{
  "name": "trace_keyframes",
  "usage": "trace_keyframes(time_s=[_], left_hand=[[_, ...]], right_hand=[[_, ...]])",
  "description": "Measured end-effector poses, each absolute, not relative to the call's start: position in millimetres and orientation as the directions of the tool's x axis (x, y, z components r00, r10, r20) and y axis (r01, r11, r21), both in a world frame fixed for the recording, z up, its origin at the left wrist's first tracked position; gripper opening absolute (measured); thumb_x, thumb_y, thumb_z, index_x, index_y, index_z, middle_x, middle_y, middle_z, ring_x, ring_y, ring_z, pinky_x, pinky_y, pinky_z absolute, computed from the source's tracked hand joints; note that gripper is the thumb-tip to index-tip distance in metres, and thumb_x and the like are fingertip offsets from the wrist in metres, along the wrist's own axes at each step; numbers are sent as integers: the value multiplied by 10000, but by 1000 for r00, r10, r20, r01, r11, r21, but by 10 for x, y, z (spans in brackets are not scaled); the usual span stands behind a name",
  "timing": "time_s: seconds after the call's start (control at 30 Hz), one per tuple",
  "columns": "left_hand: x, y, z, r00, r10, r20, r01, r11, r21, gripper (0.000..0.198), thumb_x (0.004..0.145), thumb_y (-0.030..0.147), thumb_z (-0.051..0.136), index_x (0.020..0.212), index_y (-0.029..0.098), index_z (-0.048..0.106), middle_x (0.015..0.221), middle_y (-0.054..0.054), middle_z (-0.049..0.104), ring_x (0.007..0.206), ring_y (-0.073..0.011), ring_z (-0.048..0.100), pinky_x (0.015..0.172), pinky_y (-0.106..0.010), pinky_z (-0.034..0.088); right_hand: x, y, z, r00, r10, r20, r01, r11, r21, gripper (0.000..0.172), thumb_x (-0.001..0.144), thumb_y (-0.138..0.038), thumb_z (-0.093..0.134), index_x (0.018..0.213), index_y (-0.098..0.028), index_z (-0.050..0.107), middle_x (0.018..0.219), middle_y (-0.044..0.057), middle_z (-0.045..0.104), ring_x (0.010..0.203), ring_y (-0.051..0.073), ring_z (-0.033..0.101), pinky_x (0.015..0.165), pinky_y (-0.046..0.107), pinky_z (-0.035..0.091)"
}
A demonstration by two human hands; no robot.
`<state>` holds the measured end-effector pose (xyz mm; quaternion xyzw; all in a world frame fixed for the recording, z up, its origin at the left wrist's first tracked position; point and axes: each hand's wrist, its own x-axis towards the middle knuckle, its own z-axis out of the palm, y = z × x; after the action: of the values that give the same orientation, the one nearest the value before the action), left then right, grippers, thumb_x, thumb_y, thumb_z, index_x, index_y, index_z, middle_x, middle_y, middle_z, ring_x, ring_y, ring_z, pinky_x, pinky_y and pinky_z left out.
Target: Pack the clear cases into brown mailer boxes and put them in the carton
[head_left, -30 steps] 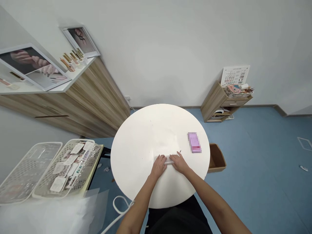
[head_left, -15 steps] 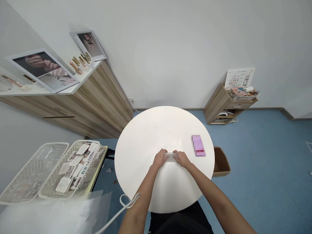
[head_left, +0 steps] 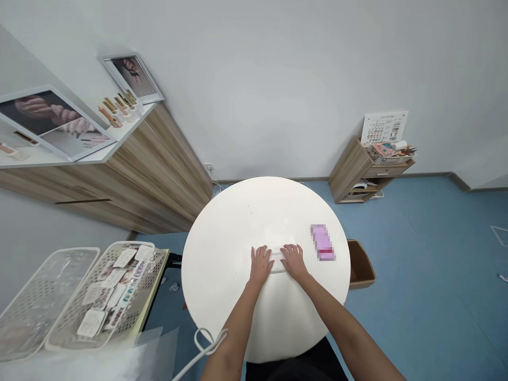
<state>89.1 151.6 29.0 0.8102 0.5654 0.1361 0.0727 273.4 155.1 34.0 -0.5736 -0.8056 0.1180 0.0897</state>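
Change: the left hand (head_left: 260, 266) and right hand (head_left: 294, 262) are spread flatter and set slightly wider apart than a moment earlier.
Left hand state: open, fingers fanned, laid against the left end of the strip; no grip is shown.
Right hand state: open, laid over the right end of the strip; no grip is shown.
Strip: a pale translucent strip (head_left: 278, 263) is held down between both hands, near the near edge of the round white table (head_left: 234, 227).
Right of the hands: a pink box (head_left: 323, 242), pixelated, is lying on the table.
Beyond the table's right edge: a cardboard box (head_left: 361, 264) is placed on the floor; its contents cannot be seen.
Lower left: a plastic basket (head_left: 133, 251) is filled with small printed cards, beside a clear perforated tray (head_left: 50, 296).
Upper right: a wire basket (head_left: 391, 153) is loaded with papers on a wooden shelf (head_left: 349, 174).
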Motion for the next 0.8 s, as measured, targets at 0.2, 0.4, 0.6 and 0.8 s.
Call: trace_keyframes(time_s=[0.2, 0.4, 0.6, 0.8], left_hand=[[856, 1204, 226, 495, 861, 113, 840, -508, 190, 640, 887, 370, 447, 1472, 161, 292, 1510, -138, 382, 1416, -293, 297, 1169, -604, 21], [863, 1028, 270, 548, 835, 40, 814, -544, 207, 620, 837, 318, 499, 1412, 130, 364, 1423, -181, 486, 1370, -289, 391, 1178, -595, 16], [831, 722, 376, 562, 826, 45, 765, -540, 351, 530, 831, 299, 525, 1331, 154, 424, 1362, -190, 543, 1330, -314, 448, 1152, -660, 12], [779, 745, 489, 516, 856, -2, 756, -455, 470, 399, 875, 370, 535, 1238, 206, 535, 1230, -121, 643, 1314, -317, 460, 1123, -698, 36]], right_hand=[[2792, 1389, 360, -597, 802, -1, 784, 583, -212, 601, 888, -421, 501, 1430, -185, 395, 1462, 135, 450, 1371, 331, 319, 1132, 637, -66], [2825, 1202, 405, -657, 753, -39, 741, 635, -217, 584, 821, -253, 535, 1381, -120, 442, 1387, 189, 512, 1292, 305, 450, 1162, 605, -18], [2893, 903, 530, -667, 738, -102, 714, 594, -370, 571, 767, -247, 601, 1324, -183, 488, 1354, 161, 550, 1258, 305, 492, 1161, 606, 36], [2907, 912, 523, -544, 820, -177, 763, 396, -511, 405, 809, -231, 581, 1213, -208, 591, 1322, 128, 582, 1233, 258, 517, 1113, 530, 242]])
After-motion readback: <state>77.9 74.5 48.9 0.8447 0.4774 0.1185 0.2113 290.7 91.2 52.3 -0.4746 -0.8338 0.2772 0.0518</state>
